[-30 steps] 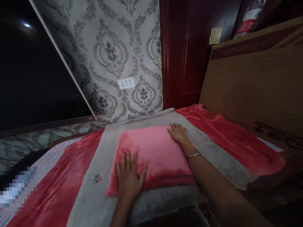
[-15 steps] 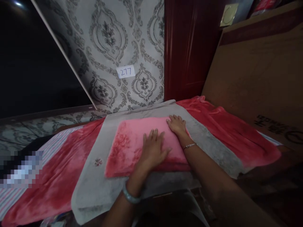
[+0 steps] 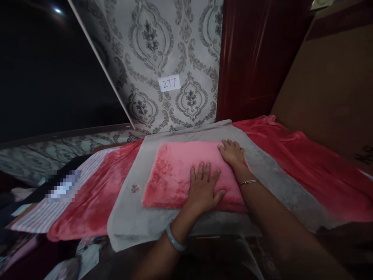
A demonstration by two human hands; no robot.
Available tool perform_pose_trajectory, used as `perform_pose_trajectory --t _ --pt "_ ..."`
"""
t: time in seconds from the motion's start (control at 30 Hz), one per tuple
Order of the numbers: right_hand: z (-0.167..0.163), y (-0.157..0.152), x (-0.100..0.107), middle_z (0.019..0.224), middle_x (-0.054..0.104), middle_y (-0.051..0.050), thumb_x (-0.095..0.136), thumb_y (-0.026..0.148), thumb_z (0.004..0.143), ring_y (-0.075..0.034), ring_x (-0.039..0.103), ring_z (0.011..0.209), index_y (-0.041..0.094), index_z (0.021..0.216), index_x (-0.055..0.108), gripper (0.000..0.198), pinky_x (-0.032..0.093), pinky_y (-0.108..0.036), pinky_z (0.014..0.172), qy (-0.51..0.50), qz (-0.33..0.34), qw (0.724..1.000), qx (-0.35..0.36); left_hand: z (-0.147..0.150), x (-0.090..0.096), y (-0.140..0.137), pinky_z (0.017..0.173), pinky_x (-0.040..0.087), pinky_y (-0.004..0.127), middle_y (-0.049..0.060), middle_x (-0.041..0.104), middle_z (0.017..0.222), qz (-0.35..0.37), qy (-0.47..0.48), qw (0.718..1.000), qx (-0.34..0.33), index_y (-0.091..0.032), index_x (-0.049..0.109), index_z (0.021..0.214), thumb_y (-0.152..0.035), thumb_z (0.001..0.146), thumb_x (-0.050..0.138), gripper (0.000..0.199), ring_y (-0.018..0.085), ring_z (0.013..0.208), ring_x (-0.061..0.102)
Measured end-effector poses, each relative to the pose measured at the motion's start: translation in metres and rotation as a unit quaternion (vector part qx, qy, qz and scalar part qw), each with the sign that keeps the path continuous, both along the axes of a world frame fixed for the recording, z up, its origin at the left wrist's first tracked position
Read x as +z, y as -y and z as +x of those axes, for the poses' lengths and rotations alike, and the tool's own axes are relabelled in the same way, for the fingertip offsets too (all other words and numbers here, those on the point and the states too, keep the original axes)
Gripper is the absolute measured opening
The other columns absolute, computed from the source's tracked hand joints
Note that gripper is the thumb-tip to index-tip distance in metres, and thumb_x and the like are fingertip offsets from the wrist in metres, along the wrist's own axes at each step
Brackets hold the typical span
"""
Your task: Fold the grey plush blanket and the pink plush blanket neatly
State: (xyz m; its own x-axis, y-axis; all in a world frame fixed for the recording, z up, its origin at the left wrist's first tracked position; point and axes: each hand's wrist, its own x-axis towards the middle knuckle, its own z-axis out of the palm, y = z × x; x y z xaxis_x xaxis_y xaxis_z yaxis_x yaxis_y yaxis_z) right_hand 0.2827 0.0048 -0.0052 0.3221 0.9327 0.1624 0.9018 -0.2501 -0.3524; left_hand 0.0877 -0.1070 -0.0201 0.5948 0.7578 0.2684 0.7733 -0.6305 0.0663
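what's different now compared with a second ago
The left hand has moved rightward across the folded pink cloth, from its left side to around its middle, palm down. Neither hand has visibly grasped anything. The right hand stays by the far right corner, and the pink cloth still lies on the grey cloth.

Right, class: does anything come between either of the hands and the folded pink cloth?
Nothing visible does. The left hand lies spread on top of the folded pink cloth, and the right hand rests near its far right corner. The grey cloth lies beneath, not between.
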Motion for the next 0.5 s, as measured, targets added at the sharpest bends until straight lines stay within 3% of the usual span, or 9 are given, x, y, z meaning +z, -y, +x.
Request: perform_pose_trajectory --t 0.33,0.43,0.5 --pt "-0.001 0.001 -0.002 0.161 0.039 -0.012 0.022 0.047 0.102 -0.034 0.034 0.144 0.023 0.152 0.045 0.06 0.034 -0.057 0.111 0.023 -0.008 1.0 -0.005 -0.01 -0.018 0.03 0.122 0.026 0.062 0.018 0.032 0.164 0.019 0.026 0.999 -0.005 -0.021 0.033 0.158 -0.052 0.099 0.047 0.068 0.034 0.154 0.026" --pt "0.001 0.0 -0.006 0.16 0.041 -0.013 0.021 0.049 0.102 -0.034 0.036 0.142 0.023 0.151 0.047 0.062 0.035 -0.058 0.11 0.023 0.0 1.0 -0.004 -0.021 -0.011 0.042 0.121 0.03 0.058 0.018 0.04 0.16 0.007 0.035 0.999 -0.039 -0.019 0.04 0.154 -0.052 0.096 0.054 0.068 0.033 0.15 0.035" --pt "0.001 -0.001 -0.008 0.16 0.041 -0.013 0.021 0.049 0.102 -0.035 0.037 0.142 0.022 0.15 0.049 0.062 0.035 -0.058 0.11 0.018 0.007 1.0 -0.002 -0.033 0.002 0.044 0.123 0.031 0.054 0.013 0.051 0.154 -0.009 0.058 0.997 -0.06 -0.022 0.049 0.148 -0.048 0.097 0.054 0.057 0.027 0.144 0.045"
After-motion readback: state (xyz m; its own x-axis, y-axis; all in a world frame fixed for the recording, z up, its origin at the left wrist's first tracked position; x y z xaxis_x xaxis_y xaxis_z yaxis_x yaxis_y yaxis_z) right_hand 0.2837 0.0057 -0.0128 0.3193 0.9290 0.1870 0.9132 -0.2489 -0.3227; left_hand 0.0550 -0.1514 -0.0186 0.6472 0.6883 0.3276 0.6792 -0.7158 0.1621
